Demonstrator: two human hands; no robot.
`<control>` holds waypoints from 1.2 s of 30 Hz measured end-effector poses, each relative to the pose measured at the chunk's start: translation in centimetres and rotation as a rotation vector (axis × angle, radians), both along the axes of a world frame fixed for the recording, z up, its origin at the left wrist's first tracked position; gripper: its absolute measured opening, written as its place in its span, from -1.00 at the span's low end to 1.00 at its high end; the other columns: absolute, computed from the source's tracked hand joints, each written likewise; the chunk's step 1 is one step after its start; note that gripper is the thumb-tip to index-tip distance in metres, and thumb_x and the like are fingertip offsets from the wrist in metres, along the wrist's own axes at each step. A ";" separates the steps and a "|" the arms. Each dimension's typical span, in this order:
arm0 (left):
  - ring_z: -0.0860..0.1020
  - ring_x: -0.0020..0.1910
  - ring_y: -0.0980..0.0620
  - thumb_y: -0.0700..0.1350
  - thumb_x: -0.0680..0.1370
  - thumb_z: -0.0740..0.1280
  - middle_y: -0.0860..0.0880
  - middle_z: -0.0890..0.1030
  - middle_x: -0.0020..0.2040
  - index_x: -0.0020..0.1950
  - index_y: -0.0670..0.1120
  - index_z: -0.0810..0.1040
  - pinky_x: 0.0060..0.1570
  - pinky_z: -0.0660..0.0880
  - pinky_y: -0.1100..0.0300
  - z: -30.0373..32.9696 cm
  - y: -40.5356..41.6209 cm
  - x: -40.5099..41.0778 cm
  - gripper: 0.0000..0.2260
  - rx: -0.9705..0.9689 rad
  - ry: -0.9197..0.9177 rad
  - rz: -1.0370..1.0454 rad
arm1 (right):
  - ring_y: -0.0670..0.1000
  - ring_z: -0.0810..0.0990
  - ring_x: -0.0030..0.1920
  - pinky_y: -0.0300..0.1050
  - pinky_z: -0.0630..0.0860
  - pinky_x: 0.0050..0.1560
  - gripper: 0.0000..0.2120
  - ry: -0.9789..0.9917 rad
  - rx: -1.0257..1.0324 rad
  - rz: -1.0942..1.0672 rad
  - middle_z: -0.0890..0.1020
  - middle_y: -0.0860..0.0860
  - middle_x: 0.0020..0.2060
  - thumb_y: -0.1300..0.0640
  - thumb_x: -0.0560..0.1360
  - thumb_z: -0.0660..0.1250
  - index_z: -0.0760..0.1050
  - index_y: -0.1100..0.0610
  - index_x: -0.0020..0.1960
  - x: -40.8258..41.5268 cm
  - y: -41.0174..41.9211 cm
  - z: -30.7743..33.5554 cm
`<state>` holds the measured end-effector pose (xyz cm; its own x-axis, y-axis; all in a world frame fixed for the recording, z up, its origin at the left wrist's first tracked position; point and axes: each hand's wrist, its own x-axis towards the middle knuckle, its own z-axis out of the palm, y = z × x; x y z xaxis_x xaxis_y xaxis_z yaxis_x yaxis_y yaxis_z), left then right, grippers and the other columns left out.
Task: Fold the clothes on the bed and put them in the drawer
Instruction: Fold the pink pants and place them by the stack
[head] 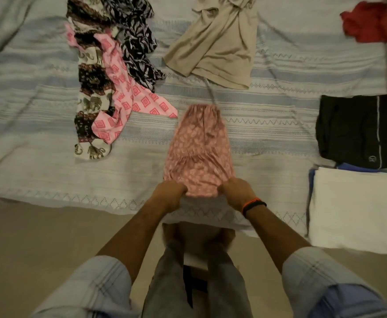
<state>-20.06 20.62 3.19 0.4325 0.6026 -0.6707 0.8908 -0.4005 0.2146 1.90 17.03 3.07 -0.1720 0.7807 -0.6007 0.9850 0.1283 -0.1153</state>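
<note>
A salmon-pink patterned garment (198,150) lies lengthwise on the striped bed (38,134), right in front of me. My left hand (170,195) grips its near left corner. My right hand (237,193), with an orange and black band at the wrist, grips the near right corner. Further back lie unfolded clothes: an elephant-print piece (90,88), a bright pink diamond-print piece (128,95), a black and white leaf-print piece (135,35), a beige garment (220,42) and a red one (367,21). No drawer is in view.
Folded items sit at the bed's right side: a black garment (357,131) on top of a blue one (357,168), and a white one (355,210) nearer me. The tan floor (38,237) runs along the bed's near edge.
</note>
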 end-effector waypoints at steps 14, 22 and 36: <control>0.57 0.08 -0.08 -0.14 0.53 0.33 -0.09 0.63 0.14 0.22 -0.08 0.62 0.05 0.49 0.12 5.6 -2.4 -1.0 -0.73 -0.146 -0.052 0.090 | 0.13 0.61 0.07 -0.05 0.53 0.10 -0.69 0.213 -0.235 -0.224 0.66 0.11 0.09 0.23 0.49 0.28 0.64 0.10 0.18 1.0 -2.5 6.7; 0.49 0.06 -0.07 -0.29 0.52 0.23 -0.12 0.55 0.13 0.22 -0.14 0.51 0.06 0.43 0.10 6.8 8.9 1.4 -0.71 0.291 -0.306 0.518 | 0.20 0.60 0.04 0.06 0.56 0.06 -0.68 0.232 0.182 -0.478 0.66 0.15 -0.02 0.33 0.47 0.23 0.53 0.18 0.19 2.7 8.2 7.3; 0.48 0.16 -0.20 0.00 0.45 0.32 -0.25 0.47 0.25 0.23 -0.21 0.45 0.13 0.49 -0.03 -3.5 8.0 1.0 -0.58 -0.041 -0.148 0.545 | 0.16 0.56 0.12 -0.09 0.49 0.02 -0.61 0.350 -0.074 -0.834 0.58 0.17 0.13 0.14 0.52 0.33 0.40 0.25 0.29 1.2 6.8 -0.4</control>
<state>-19.05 28.59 -0.34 0.1572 0.7395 -0.6545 0.9258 0.1203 0.3583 3.10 23.82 2.71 0.2499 0.6952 -0.6740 0.6618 -0.6307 -0.4052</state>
